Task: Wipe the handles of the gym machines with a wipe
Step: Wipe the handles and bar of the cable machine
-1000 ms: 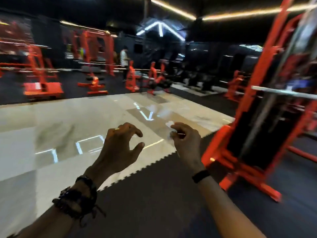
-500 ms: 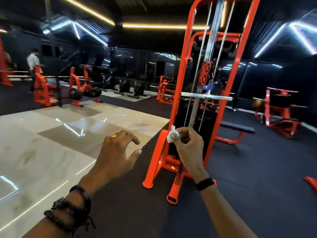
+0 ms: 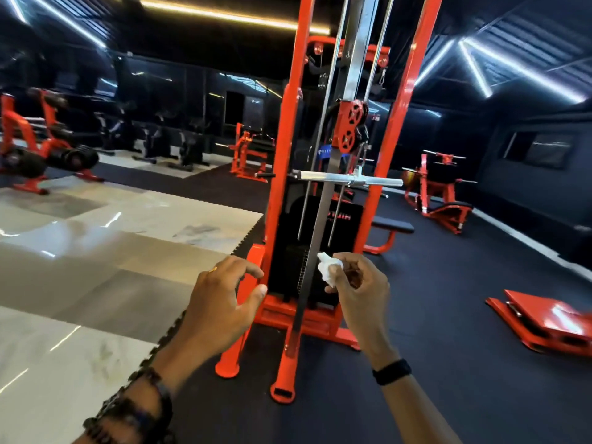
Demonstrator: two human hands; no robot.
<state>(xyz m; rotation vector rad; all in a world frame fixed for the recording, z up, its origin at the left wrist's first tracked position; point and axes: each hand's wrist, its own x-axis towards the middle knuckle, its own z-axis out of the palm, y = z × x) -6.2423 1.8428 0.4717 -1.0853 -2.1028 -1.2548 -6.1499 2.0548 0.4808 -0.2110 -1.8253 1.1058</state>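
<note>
Both forearms reach forward from the bottom edge of the view toward an orange cable machine (image 3: 285, 187) that stands upright at twelve o'clock. The left hand (image 3: 217, 302) is raised at about seven o'clock of the frame's middle, back of the hand toward the camera, wrist wrapped in dark beaded bracelets (image 3: 134, 411) whose detail is blurred. The right hand (image 3: 358, 290) is held up at about five o'clock, turned so the curled fingers face left, a black band (image 3: 391, 372) round the wrist. Both arms are cut off by the lower edge. The machine's top runs out of the frame, and its black weight stack (image 3: 288, 267) is partly hidden behind the two hands; the lettering on its shroud is too dim to read. The left hand's fingers are loosely curved and spread moderately, thumb apart from the forefinger, gripping nothing and touching nothing that can be made out. The right hand's fingers are curled in, pinching a small crumpled white wipe (image 3: 328, 269) between thumb and fingertips; something brownish in the palm is too blurred to tell. The wipe sits just in front of the steel upright, well below the chrome handle bar (image 3: 349, 179), which hangs level across the machine at one o'clock from the wipe, apart from both hands.
</note>
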